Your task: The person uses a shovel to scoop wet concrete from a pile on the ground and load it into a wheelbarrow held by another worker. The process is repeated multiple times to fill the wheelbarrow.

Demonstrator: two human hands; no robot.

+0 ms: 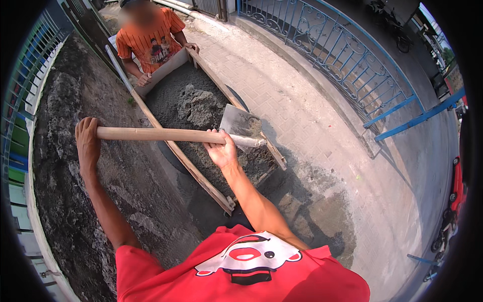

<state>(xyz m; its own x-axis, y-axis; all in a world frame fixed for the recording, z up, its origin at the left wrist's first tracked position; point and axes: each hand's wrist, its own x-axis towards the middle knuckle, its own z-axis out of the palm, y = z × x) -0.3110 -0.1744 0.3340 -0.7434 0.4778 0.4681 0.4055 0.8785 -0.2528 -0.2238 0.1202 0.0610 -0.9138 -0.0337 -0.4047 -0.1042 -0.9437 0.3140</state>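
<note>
My left hand point(88, 143) is closed round the end of the wooden handle of a hoe point(156, 134). Closer to the blade, my right hand point(221, 150) grips the same handle from below. The hoe lies level across the picture, above a cart. Its broad metal blade point(236, 120) is at the right, smeared with grey mix, over the cart's right side. Wet grey mortar point(188, 100) fills the wooden-sided cart point(168, 143), heaped in the middle. The mortar thins toward the near end.
At the cart's far end a co-worker in an orange striped shirt point(151, 43) rests both hands on its boards. A rough dark slope point(65, 151) lies left. Wet mortar stains the paving point(327, 216) at right. A blue metal fence point(342, 55) stands beyond.
</note>
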